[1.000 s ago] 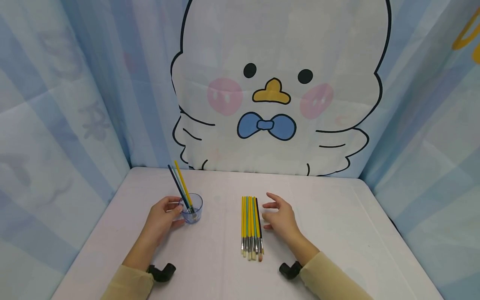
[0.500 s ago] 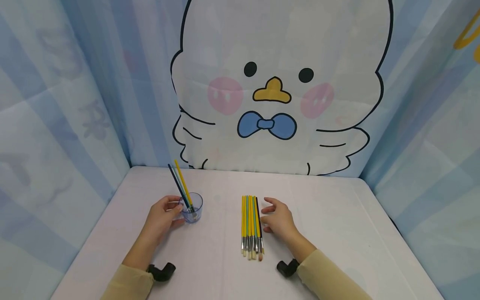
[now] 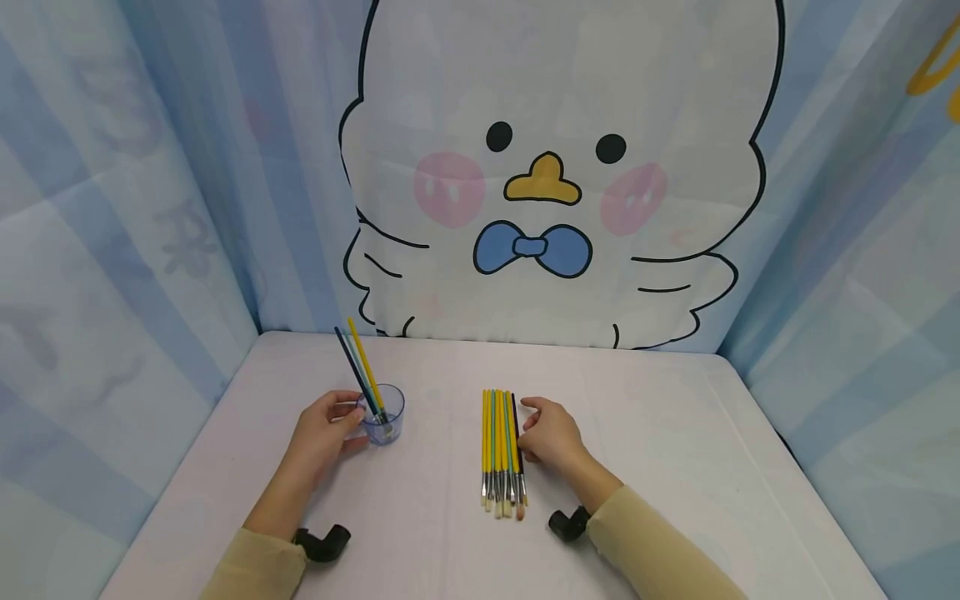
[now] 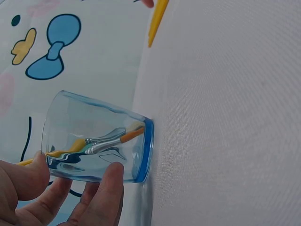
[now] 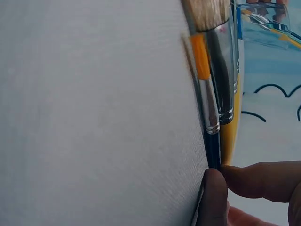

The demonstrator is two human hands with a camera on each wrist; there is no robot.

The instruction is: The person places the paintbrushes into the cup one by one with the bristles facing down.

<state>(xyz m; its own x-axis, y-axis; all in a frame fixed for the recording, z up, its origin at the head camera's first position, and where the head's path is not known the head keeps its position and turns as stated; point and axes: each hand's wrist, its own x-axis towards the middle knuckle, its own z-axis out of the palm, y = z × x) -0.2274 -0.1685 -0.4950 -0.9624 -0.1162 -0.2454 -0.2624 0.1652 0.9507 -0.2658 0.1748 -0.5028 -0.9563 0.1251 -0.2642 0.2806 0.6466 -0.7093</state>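
Observation:
A clear bluish plastic cup (image 3: 395, 415) stands on the table at the left with several paintbrushes (image 3: 366, 371) leaning in it, bristles down. My left hand (image 3: 318, 433) holds the cup from its left side, thumb and fingers around the wall. Right of centre lies a row of paintbrushes (image 3: 498, 433) with yellow, teal and dark handles, bristles toward me. At the row's right edge my right hand (image 3: 557, 435) pinches the handle of a dark paintbrush (image 5: 213, 148). The right wrist view shows thumb and forefinger meeting at that handle, below its metal ferrule and orange bristles.
The pale table (image 3: 442, 533) runs back to a curtain (image 3: 645, 308) printed with a cartoon bird. Blue striped curtains (image 3: 127, 250) hang on both sides. A black wrist camera (image 3: 325, 543) sits at each sleeve, low over the table.
My right hand has moved slightly left to the row of paintbrushes, and its spread fingers have drawn in on the dark one. The left hand and cup have stayed in place.

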